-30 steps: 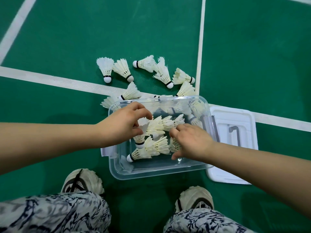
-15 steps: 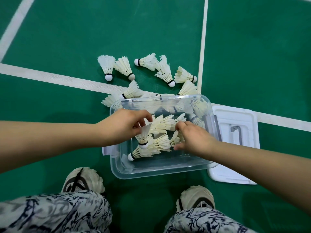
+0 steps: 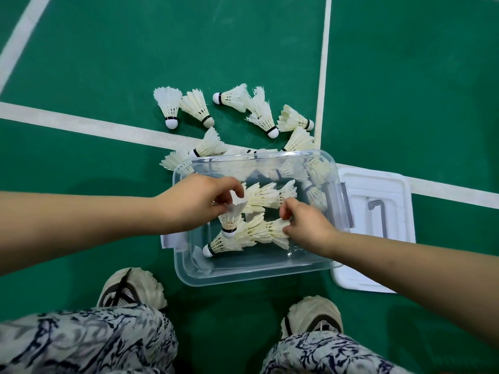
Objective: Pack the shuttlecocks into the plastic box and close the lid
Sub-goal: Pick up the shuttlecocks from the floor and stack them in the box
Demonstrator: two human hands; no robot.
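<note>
As the head camera looks down, the clear plastic box [image 3: 253, 275] stands open on the green court floor [image 3: 108, 63], between the person's shoes [image 3: 135, 288] and a group of loose shuttlecocks [image 3: 260, 114] that lie beyond its far wall. The white lid [image 3: 353, 276] lies flat on the floor just beside the box's right wall.

The left hand [image 3: 197, 203] reaches over the left rim. Its thumb and fingers pinch the feathers of an upright shuttlecock [image 3: 229, 220], cork down, inside the box.

The right hand [image 3: 307, 228] reaches in from the right. Its curled fingers pinch the feather end of a lying row of shuttlecocks [image 3: 243, 236], nested on the box bottom. A second nested row [image 3: 264, 197] lies just behind it, between the two hands.
</note>
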